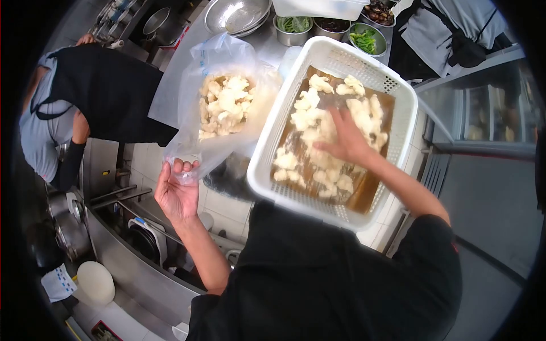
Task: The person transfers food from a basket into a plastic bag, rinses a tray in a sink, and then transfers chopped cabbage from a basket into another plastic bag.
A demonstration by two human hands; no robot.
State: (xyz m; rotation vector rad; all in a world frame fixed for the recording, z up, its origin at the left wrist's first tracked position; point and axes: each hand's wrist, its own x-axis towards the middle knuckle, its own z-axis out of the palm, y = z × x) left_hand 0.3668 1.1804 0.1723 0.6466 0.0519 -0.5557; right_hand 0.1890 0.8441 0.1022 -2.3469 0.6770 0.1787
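Pinched in the curled fingers of my left hand (181,190) is the lower edge of a clear plastic bag (199,59). Pale, lumpy food pieces (227,105) fill part of the bag. To the right is a white perforated basket (261,165) with a brown lining inside and more pale pieces (327,131) spread over it. My right hand (347,136) reaches over these pieces with its fingers spread, slightly blurred; its fingertips are among or just above them. It holds nothing that I can see.
Metal bowls (238,14) and small containers of green vegetables (364,38) stand at the counter's far side. A person in a black apron (108,94) is at the left. Another person's clothing (455,34) shows at the upper right, above a glass-fronted cabinet (489,108).
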